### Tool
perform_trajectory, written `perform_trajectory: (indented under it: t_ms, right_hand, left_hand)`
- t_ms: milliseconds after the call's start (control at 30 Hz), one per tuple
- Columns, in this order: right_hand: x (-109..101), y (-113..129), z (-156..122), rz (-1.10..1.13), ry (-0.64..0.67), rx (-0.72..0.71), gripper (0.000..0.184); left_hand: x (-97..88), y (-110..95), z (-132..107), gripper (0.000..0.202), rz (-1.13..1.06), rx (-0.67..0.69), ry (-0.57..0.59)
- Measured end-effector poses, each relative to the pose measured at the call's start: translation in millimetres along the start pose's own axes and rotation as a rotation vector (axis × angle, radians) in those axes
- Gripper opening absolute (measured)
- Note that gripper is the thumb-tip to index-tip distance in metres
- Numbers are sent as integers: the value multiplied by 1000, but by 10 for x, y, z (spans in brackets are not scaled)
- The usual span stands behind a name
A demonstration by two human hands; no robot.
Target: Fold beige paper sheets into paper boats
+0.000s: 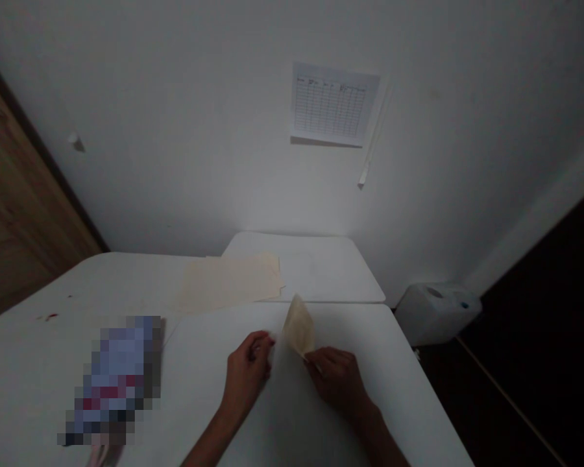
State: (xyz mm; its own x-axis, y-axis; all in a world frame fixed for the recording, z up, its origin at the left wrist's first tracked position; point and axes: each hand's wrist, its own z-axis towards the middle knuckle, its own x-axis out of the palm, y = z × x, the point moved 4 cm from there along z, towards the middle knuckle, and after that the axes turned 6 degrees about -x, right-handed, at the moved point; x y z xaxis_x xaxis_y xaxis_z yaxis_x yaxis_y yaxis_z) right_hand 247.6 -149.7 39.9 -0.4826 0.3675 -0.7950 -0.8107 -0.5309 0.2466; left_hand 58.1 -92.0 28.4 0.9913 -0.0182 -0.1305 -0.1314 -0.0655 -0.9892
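My right hand (335, 376) pinches the lower end of a small beige piece (300, 324) that looks like folded paper or thin cloth. The piece stands up from the fingertips, its pointed end away from me, above the white table (292, 415). My left hand (250, 363) is just left of the piece, its fingers curled together. A gap shows between that hand and the piece, and whatever the fingers hold, if anything, cannot be made out. Farther off to the left, flat beige sheets (228, 282) lie across the table tops.
A pixelated bluish-purple item (119, 370) lies on the left of the table. Behind stands another white table top (316, 266) against the wall. A printed sheet (333, 104) hangs there. At right is a white plastic container (438, 314); at left, a wooden panel (19, 194).
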Motion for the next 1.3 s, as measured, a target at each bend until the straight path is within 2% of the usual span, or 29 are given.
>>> perform_trajectory:
  t_ms: [100,233,400,600,767,900,967,1067,1300]
  right_hand:
    - [-170,-307,-67,-46,-92,123,24]
    - [-391,-647,-189,-163,-199,212,25]
    - [-537,-842,-312,-275,-264,308,23]
    - [-590,-945,-381,-340,-312,403,23]
    - [-592,-978,-412,-366,-322,448,23]
    - [-606,-957,-404,-372,-333,455,22]
    - [-612,-936,-396,-373,-335,455,21]
    - [-611,-915,-397,-379,-328,457,21]
    - [-595,-915,-424,-359,-341,404,23]
  left_hand:
    - [-35,11,24,43,14,-7,-13]
    - [-42,69,60,39,5,14,14]
    - [-40,99,79,34,65,69,16]
    - [-141,30,173,32,268,200,-102]
    - [-277,13,402,34,439,281,-234]
    - [-312,-45,620,33,674,483,-346]
    - [-285,-75,741,30,782,571,-332]
    - [-251,-101,938,26,840,612,-276]
    - [-220,-97,1268,28,941,614,-199]
